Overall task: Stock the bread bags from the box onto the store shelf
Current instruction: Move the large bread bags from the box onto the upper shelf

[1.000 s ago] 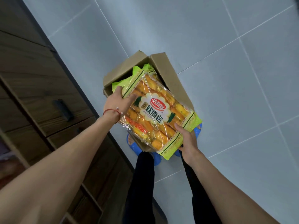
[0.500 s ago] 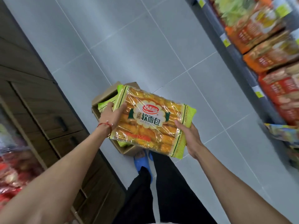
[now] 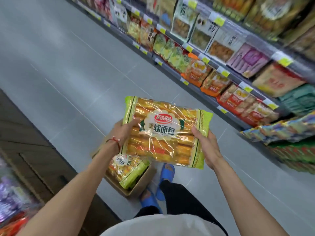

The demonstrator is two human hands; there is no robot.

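A clear bread bag [image 3: 164, 132] with green ends and a white-and-red label is held flat in front of me, well above the floor. My left hand [image 3: 122, 132] grips its left edge and my right hand [image 3: 204, 143] grips its right end. Below it on the floor stands the open cardboard box [image 3: 141, 183], with another bread bag [image 3: 127, 169] of the same kind lying inside. The store shelf [image 3: 213, 82] runs along the right, packed with snack and bread packs.
A dark wooden cabinet [image 3: 25, 150] lines the left side, with red and purple packs at the lower left. Grey tiled floor [image 3: 68, 74] runs between cabinet and shelf. My feet in blue slippers [image 3: 167, 174] stand just right of the box.
Both hands have lifted the bread bag up out of the box and swung it right. My view has turned from the floor to the shelf on the right.
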